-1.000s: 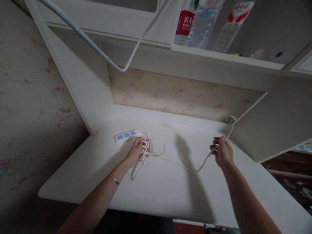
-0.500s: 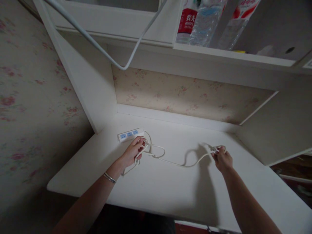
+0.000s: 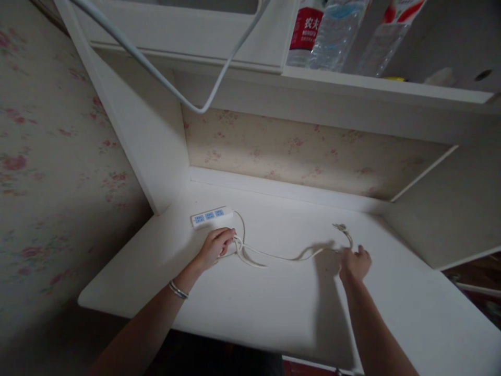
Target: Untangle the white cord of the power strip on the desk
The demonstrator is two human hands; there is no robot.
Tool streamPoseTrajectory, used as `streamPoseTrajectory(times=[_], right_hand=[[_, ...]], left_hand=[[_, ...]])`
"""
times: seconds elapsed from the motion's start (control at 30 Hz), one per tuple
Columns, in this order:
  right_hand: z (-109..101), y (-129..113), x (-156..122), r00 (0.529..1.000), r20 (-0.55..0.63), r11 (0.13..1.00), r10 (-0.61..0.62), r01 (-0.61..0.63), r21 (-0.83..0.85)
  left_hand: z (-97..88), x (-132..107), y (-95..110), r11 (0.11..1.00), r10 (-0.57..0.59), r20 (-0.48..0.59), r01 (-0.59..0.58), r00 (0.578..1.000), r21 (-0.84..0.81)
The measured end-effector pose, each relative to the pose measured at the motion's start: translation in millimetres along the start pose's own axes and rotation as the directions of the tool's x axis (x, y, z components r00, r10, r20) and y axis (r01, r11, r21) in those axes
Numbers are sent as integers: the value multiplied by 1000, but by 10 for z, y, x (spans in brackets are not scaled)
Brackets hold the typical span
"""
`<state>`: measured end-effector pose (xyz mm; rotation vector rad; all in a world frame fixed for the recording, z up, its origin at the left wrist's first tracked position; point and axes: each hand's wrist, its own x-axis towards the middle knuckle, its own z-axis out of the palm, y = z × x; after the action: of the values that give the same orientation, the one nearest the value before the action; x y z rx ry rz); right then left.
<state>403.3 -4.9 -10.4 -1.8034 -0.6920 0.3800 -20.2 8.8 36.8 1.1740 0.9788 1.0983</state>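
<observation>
A white power strip (image 3: 212, 216) with blue sockets lies on the white desk. Its pale power cord (image 3: 284, 257) runs in a loose line across the surface. My left hand (image 3: 216, 245), just in front of the strip, is closed on looped cord, with a bend and a loose length showing beside the fingertips. At the far right of the cord, my right hand (image 3: 355, 262) grips it a little below the plug (image 3: 341, 227), which points left and away from the fingers. The fingers of this hand partly hide the cord.
A grey-white cable (image 3: 201, 109) hangs in front of the desk's upper unit. Plastic bottles (image 3: 336, 34) stand on the shelf (image 3: 383, 83) above. A floral-papered wall (image 3: 58, 172) borders the left side, and a white panel (image 3: 442, 209) the right.
My right hand has moved down from the plug, which now sticks out beyond it. The loops at my left hand have loosened, with a free length lying to the right.
</observation>
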Motion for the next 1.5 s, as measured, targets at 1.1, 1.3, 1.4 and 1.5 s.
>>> streamPoseTrajectory(times=[1.1,1.3,1.4,1.5], right_hand=[[1315,-1107,-2008,476,866,831,-153,-412,374],[1308,-1090,-2056,502,859,853,-103,-400,336],[1253,-1110,-2095,435,895,903,-101,-337,265],[1136,-1167,-2133,397,898,972,-192,-52,231]], left_hand=[[-196,-342,-333,911,148,141,-190,979,365],[-26,-364,-302,913,166,88,-186,982,363],[64,-315,-332,924,191,-14,-175,982,339],[112,-270,-398,912,202,-104,-148,974,381]])
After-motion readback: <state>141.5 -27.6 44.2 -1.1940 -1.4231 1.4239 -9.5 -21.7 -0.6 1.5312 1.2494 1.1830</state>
